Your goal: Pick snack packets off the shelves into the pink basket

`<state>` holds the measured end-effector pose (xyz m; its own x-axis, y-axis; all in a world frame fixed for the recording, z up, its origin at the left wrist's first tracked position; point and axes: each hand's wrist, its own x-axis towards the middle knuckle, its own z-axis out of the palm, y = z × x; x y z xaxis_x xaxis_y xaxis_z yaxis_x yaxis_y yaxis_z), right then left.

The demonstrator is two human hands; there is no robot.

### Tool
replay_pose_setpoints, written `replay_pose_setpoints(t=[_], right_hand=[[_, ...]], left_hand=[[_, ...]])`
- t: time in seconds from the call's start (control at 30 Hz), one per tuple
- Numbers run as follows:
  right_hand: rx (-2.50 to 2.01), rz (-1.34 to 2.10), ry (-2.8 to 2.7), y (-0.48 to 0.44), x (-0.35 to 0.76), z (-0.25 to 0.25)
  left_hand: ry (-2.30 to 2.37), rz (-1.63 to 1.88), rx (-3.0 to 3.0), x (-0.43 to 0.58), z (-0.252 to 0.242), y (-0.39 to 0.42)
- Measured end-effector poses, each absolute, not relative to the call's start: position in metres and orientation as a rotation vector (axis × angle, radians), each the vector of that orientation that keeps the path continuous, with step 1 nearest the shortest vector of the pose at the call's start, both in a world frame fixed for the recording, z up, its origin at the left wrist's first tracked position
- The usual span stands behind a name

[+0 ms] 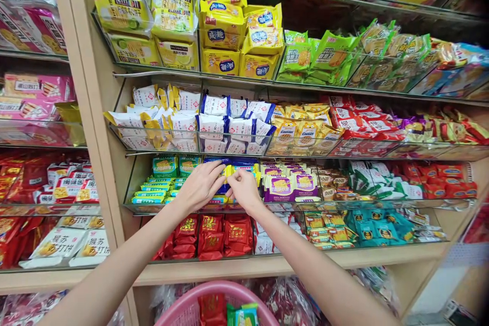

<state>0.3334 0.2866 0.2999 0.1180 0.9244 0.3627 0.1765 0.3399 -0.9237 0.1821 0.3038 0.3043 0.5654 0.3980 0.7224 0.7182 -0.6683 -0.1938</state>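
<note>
Both hands meet at a blue-and-yellow biscuit packet [244, 167] in a compartment of the fourth shelf row. My left hand [204, 186] reaches in from the left, fingers bent together against the packet's left end. My right hand [244, 191] pinches the yellow end between thumb and fingers, partly covering it. Green biscuit packets [164, 166] lie left of my left hand, with yellow-and-turquoise packets [148, 197] in front of them. Purple-and-white soda biscuit packets [280, 187] fill the compartment to the right of my right hand.
Below my forearms stands a pink basket [179, 307] holding a red packet [212, 309] and a green packet [243, 314]. Clear shelf lips [229, 208] run along the rows. Red packets [211, 234] sit on the shelf beneath my hands, white-and-blue ones [214, 126] above.
</note>
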Motion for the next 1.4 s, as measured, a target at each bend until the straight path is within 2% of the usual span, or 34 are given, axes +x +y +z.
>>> replay_pose_setpoints(t=[0.23,0.5,0.83,1.2,1.4], right_hand=[[-1.046,0.882,-1.254,0.285,0.33,0.301],[-0.99,1.007,-1.184,0.29,0.335,0.293],[-0.978,0.996,-1.154,0.287,0.343,0.292],[-1.01,1.117,-1.027,0.285,0.347,0.294],[-0.992,1.189,-0.969,0.277,0.352,0.291]], left_hand=[[-0.854,-1.112,-2.228,0.167,0.289,0.29],[-1.03,-1.329,-2.179,0.16,0.263,0.276],[-1.203,-1.499,-2.217,0.152,0.236,0.272],[-1.225,-1.522,-2.235,0.154,0.228,0.273],[-1.211,-1.706,-2.199,0.159,0.237,0.258]])
